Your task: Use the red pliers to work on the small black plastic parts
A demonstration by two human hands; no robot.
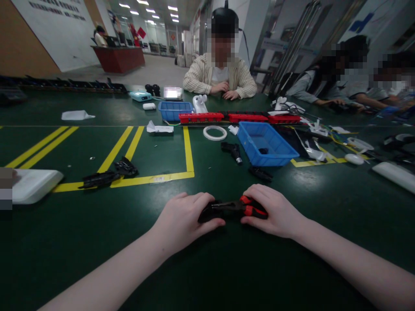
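Both of my hands rest on the green table [207,268] and grip one black and red plastic part [231,209] between them. My left hand [183,218] is closed around its black left end. My right hand [274,209] is closed around the right end, where the red pieces show. The part lies flat, close to the table top. Most of it is hidden under my fingers.
A blue bin [266,144] stands just beyond my hands, with black parts [233,151] beside it and a white ring [215,132]. More black parts [106,175] lie at the left on yellow floor-style lines. A red and black strip [240,117], a second blue bin [175,110] and seated people are across the table.
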